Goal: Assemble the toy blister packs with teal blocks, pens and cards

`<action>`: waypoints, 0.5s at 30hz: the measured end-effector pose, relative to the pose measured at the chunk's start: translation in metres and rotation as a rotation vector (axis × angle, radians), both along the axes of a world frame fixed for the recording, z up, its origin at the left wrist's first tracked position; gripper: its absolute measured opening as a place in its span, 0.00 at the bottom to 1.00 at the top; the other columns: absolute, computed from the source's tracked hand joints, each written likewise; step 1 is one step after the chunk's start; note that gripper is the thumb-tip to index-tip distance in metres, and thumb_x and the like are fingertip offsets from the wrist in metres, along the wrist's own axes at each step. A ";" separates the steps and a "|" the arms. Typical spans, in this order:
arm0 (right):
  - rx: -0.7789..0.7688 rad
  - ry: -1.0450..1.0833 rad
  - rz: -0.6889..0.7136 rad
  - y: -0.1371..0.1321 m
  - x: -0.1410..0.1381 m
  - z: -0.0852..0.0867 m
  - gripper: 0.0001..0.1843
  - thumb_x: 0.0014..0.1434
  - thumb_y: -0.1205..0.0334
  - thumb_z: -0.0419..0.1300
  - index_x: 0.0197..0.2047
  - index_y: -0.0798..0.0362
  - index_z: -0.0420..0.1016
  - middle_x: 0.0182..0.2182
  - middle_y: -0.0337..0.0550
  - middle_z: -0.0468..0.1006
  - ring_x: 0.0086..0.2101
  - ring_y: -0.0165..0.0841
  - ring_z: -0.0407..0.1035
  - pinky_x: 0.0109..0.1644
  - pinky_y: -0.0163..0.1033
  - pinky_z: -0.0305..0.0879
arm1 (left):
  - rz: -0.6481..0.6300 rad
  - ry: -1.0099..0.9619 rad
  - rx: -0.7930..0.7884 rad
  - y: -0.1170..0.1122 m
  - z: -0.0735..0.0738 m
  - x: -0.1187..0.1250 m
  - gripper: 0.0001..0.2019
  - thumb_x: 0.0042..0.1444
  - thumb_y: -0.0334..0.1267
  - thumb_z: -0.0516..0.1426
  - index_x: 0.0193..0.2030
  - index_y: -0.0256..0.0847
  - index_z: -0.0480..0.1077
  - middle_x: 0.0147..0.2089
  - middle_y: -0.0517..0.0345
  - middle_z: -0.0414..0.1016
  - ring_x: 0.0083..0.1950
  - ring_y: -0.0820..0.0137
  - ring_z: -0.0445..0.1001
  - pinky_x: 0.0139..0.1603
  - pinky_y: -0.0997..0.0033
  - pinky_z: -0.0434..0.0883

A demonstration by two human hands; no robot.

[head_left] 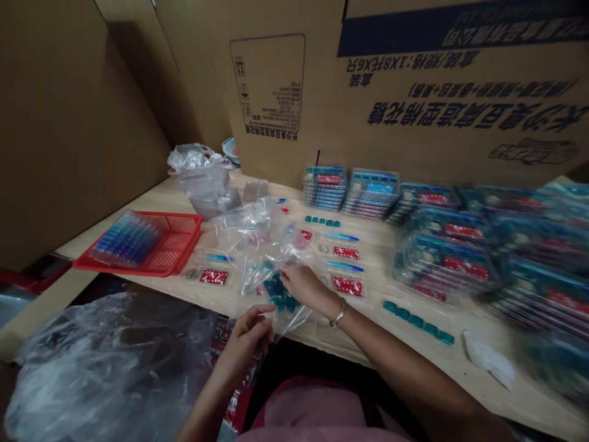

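1. Teal pieces (280,296) lie bunched inside a clear plastic bag (257,245) on the near edge of the tabletop (368,331), straight ahead of the person.
2. The left hand (246,334) pinches the bag's near corner, fingers closed on the film, just off the tabletop's edge.
3. The right hand (304,285), with a bracelet (338,314) on its wrist, rests on the teal pieces with its fingers curled down. I cannot tell whether they grip a piece or only press on it.
4. Writing: the cardboard carton (414,98) at the far side carries dark blue Chinese print upside down, in which "1X8" and "X6" can be read. A boxed panel of small print and handling symbols (269,86) is too fine to read.
5. Red-labelled cards (348,286) lie just right of the right hand and another (214,277) lies left of the bag. Their white marks are illegible.
6. Blue pens (343,266) lie between the cards.
7. Stacks of clear packs (442,264) with red labels crowd the right side, blurred.
8. A row of teal pieces (416,320) sits near the right forearm, with a white scrap (490,362) further right.
9. A red basket (179,242) at the left holds blue-tinted clear items (124,236), overhanging the tabletop's left edge.
10. Open wood shows mainly along the near edge beside the right forearm. A large crumpled plastic sheet (115,362) fills the near left below the edge.
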State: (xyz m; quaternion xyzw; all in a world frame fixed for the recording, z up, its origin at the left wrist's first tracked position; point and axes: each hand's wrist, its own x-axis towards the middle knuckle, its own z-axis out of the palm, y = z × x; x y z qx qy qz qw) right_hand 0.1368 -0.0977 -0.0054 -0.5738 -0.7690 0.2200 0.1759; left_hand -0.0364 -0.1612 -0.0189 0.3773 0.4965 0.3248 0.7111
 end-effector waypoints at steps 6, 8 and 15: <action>-0.025 -0.298 0.201 -0.003 -0.003 -0.007 0.11 0.57 0.72 0.52 0.37 0.56 0.74 0.37 0.48 0.78 0.38 0.37 0.72 0.35 0.35 0.59 | -0.005 0.078 0.035 0.000 -0.009 0.000 0.28 0.44 0.45 0.59 0.52 0.35 0.65 0.20 0.66 0.68 0.18 0.78 0.60 0.20 0.76 0.52; -0.043 -0.333 0.202 -0.001 -0.004 -0.007 0.10 0.56 0.72 0.52 0.37 0.56 0.74 0.37 0.48 0.78 0.37 0.37 0.72 0.34 0.35 0.58 | 0.005 0.082 0.033 0.002 -0.009 0.000 0.28 0.44 0.45 0.59 0.52 0.35 0.65 0.21 0.66 0.68 0.18 0.78 0.60 0.20 0.76 0.52; -0.045 0.018 0.149 0.000 0.003 -0.004 0.07 0.54 0.70 0.59 0.38 0.55 0.75 0.36 0.43 0.76 0.34 0.31 0.69 0.37 0.33 0.59 | -0.001 0.040 0.032 0.006 -0.008 0.002 0.26 0.44 0.44 0.59 0.51 0.36 0.66 0.21 0.65 0.69 0.19 0.78 0.61 0.21 0.76 0.51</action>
